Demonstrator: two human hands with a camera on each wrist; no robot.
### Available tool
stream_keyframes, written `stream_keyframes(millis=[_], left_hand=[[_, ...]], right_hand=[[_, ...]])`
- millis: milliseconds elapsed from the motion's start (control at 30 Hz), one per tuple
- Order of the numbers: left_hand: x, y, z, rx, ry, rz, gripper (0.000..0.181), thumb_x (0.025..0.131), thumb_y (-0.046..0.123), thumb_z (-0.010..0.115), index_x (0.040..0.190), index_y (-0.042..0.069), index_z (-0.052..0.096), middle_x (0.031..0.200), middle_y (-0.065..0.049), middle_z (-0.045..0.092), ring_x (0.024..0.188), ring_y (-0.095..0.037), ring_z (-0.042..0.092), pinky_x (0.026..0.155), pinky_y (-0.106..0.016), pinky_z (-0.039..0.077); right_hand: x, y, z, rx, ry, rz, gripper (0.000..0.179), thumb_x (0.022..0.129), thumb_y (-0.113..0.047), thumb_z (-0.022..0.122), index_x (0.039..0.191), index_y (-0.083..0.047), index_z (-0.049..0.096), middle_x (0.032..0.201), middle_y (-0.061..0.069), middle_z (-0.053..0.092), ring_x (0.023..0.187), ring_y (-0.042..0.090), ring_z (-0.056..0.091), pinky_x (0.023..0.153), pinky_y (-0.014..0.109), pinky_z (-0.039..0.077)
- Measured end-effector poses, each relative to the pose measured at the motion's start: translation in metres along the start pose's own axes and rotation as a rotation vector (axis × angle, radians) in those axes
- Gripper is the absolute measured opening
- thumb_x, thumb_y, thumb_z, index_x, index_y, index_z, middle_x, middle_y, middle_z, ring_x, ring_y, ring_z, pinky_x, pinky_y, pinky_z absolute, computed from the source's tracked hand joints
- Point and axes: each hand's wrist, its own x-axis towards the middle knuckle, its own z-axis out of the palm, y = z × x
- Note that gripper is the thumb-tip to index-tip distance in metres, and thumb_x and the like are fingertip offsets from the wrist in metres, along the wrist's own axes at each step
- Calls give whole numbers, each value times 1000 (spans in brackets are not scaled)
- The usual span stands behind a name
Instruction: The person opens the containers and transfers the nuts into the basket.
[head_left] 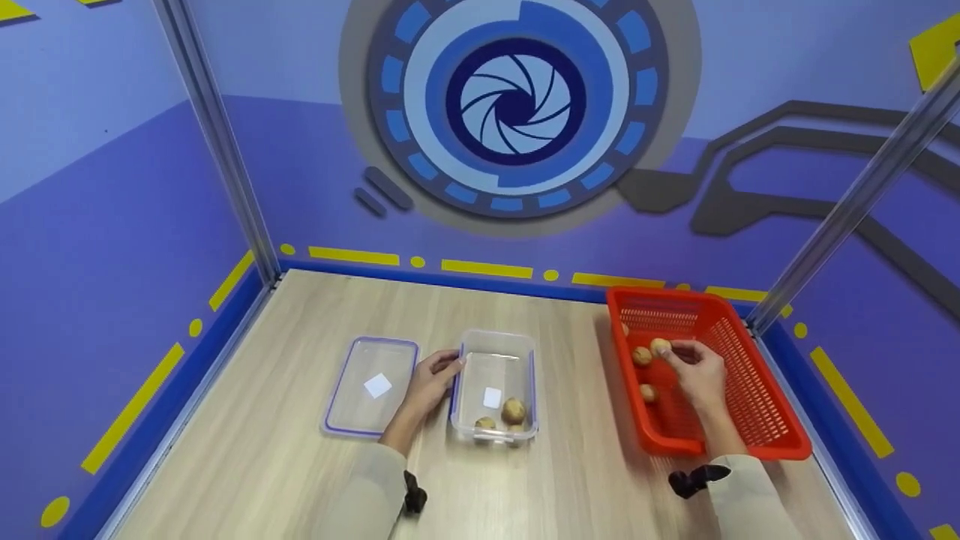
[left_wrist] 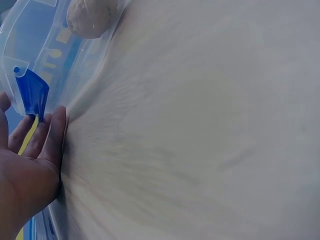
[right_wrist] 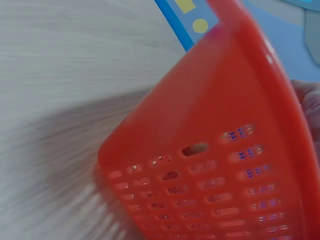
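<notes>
In the head view, my left hand (head_left: 433,380) holds the left side of a clear plastic container (head_left: 480,367), thumb at the rim. The left wrist view shows its fingers (left_wrist: 52,140) against the outside, by a blue latch (left_wrist: 32,92). Several round tan lumps like small potatoes (head_left: 514,410) lie at the container's near end. Over a red basket (head_left: 750,367), my right hand (head_left: 699,371) pinches another small potato (head_left: 660,346) between thumb and fingers. More potatoes (head_left: 642,356) are in the basket below. The right wrist view mostly shows the basket's outer wall (right_wrist: 200,115), which hides most of that hand.
Left of the container, a clear lid (head_left: 352,390) with a blue-purple seal lies flat on the wooden table (head_left: 465,495). Printed blue-purple panels (head_left: 300,165) and metal posts (head_left: 217,142) enclose the table's back and sides.
</notes>
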Motion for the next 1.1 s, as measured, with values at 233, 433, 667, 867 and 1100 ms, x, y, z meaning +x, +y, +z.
stream_keyframes(millis=[233, 433, 667, 867, 1100], left_hand=[[0, 1, 2, -20, -9, 14, 44, 105, 16, 66, 139, -11, 59, 122, -22, 71, 107, -43, 67, 76, -29, 56], [-1, 3, 4, -5, -3, 13, 43, 105, 16, 66, 138, -10, 60, 123, -22, 71, 110, -43, 67, 78, -27, 56], [1, 1, 1, -11, -3, 2, 43, 105, 16, 66, 140, -9, 59, 126, -24, 70, 111, -46, 67, 77, -29, 57], [-1, 5, 1, 12, -4, 0, 45, 105, 21, 67, 142, -3, 61, 129, -21, 69, 111, -37, 68, 79, -27, 56], [-2, 5, 2, -13, -2, 8, 43, 105, 19, 67, 139, -6, 61, 126, -24, 69, 108, -34, 69, 81, -28, 58]], right_hand=[[2, 1, 1, -78, 5, 1, 40, 96, -28, 82, 120, 3, 73, 113, 20, 75, 85, -6, 61, 74, 12, 50], [1, 2, 2, -125, -9, -5, 39, 96, -29, 82, 120, 1, 74, 114, 20, 75, 89, 0, 63, 72, 13, 51], [1, 2, 3, -174, -34, -5, 37, 98, -30, 79, 120, -1, 74, 115, 19, 75, 101, 20, 69, 73, 14, 51], [3, 2, 4, -214, -40, -26, 37, 98, -30, 79, 121, -1, 74, 114, 19, 75, 107, 31, 70, 74, 14, 50], [4, 3, 5, -234, -40, -34, 37, 98, -29, 79, 120, -1, 74, 113, 19, 76, 108, 32, 71, 75, 14, 48]])
